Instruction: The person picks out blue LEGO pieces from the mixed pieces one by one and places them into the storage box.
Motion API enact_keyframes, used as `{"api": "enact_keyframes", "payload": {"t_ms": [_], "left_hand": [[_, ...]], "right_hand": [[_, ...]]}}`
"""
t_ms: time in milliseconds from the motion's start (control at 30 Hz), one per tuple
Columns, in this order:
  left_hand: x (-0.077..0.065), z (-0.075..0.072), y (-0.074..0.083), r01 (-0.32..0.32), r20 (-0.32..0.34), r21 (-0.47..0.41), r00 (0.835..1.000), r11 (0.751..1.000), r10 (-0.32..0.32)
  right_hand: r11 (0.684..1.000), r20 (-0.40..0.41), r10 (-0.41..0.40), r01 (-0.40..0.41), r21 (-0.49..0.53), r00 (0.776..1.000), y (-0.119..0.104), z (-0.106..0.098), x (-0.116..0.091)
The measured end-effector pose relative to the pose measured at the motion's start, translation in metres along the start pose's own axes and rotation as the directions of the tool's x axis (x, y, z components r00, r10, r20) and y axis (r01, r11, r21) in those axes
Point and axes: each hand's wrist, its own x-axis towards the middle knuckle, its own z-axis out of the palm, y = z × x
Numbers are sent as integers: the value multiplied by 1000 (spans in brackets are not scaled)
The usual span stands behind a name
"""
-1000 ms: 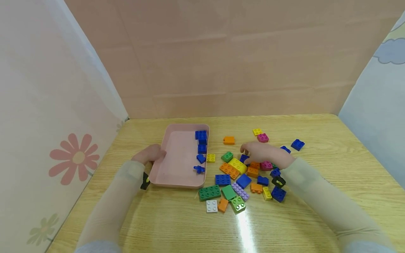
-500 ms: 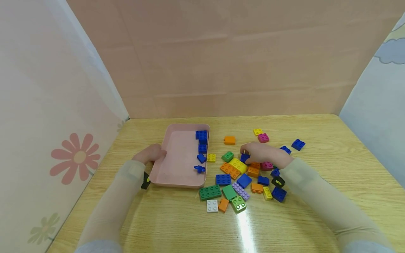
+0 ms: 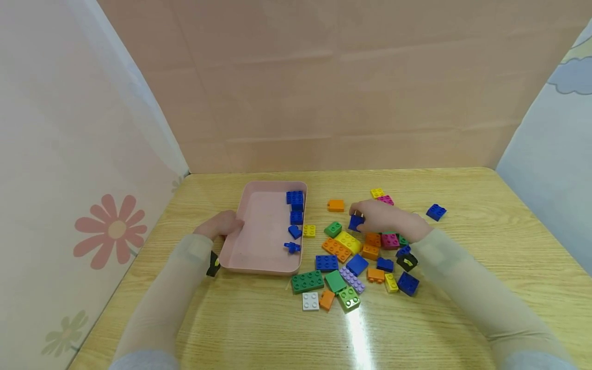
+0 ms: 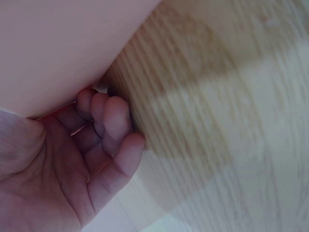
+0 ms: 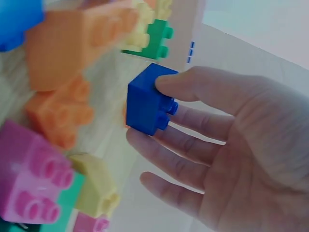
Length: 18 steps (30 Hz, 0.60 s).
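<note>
Between its thumb and fingers, my right hand (image 3: 381, 216) pinches a blue toy brick (image 5: 145, 99), just above the far side of the brick pile. The brick's studs face the palm in the right wrist view. My left hand (image 3: 219, 224) grips the left rim of a pink tray (image 3: 259, 270), its thumb over the inner side. From the left wrist view, its curled fingers (image 4: 116, 118) lie against the tray's outer wall. Several blue bricks (image 3: 296, 218) line the tray's right side, with a small blue propeller-like piece (image 3: 292, 247) nearer the front.
Loose bricks lie right of the tray, among them a green brick (image 3: 307, 282), a yellow brick (image 3: 348, 242), an orange brick (image 3: 335, 205) and a white brick (image 3: 310, 301). A separate blue brick (image 3: 436, 211) sits farther right. Walls of cloth or paper enclose the wooden table (image 3: 240, 329).
My right hand has lifted the blue brick off the pile and moved slightly away from me. Orange bricks beneath it show more now. The left hand and tray have stayed put.
</note>
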Motion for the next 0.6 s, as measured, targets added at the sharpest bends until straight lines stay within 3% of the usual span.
{"api": "enact_keyframes", "payload": {"t_ms": [333,600], "left_hand": [[-3,-1,1,-2,-1,-1,1000,1000,2],[-4,-2,1,-6,-1,2,1000,1000,6]], "right_hand": [[992,-116,-124,121,-30,986,-34,-4,6],[967,-110,-243,232,-106,964,-79,3,15]]}}
